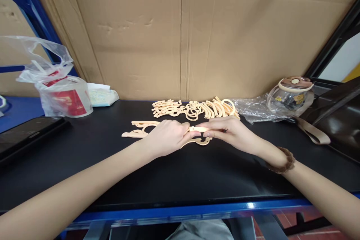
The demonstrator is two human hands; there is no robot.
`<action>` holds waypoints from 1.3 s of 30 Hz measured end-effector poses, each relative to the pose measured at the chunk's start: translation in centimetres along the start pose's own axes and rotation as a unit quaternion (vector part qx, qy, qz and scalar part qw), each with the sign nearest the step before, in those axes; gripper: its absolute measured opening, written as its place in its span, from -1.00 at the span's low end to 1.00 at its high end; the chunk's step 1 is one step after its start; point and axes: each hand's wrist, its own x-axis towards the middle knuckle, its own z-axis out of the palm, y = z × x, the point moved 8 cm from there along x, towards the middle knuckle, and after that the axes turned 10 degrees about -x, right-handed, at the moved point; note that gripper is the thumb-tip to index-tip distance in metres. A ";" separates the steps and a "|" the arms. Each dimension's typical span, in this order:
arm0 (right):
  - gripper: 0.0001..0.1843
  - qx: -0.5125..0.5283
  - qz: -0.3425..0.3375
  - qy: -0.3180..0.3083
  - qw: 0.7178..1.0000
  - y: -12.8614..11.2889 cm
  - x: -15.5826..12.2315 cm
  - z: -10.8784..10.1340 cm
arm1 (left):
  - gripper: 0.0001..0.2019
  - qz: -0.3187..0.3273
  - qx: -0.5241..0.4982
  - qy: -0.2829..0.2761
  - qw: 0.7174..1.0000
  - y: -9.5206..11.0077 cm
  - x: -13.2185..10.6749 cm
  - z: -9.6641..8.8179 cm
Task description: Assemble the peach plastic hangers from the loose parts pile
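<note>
My left hand (pixel 168 137) and my right hand (pixel 240 132) meet over the middle of the black tabletop. Between them they grip a small beige plastic hanger part (pixel 197 129), its ends covered by my fingers. Both hands are closed, with thumbs and fingers pinching it. Beside my left hand lie flat beige hanger pieces (pixel 135 134), partly hidden by that hand. Under my hands a curved hook piece (pixel 204 142) shows. Farther back are a heap of short arm pieces (pixel 167 108), a cluster of hooks (pixel 193 110) and a row of long curved arms (pixel 218 109).
At the left stand a bagged tub (pixel 70 97), a tissue pack (pixel 104 95) and a black phone or tablet (pixel 30 135). To the right are crumpled clear plastic (pixel 250 108), a clear jar (pixel 291 99) and a dark bag (pixel 337 120). Cardboard (pixel 135 45) walls the back.
</note>
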 end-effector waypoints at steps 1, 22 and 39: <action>-0.65 -0.002 0.000 -0.002 1.000 0.0 0.0 0.0 | -0.41 0.000 0.011 -0.002 1.000 0.1 0.0 0.0; -0.61 -0.005 -0.003 -0.050 0.999 -0.3 0.0 0.6 | -0.45 0.066 0.075 0.006 0.995 1.0 -0.3 -0.1; -0.69 -0.249 -0.003 0.068 0.966 3.2 0.0 -3.7 | -0.89 0.044 -0.123 0.066 0.989 -1.5 0.0 -3.6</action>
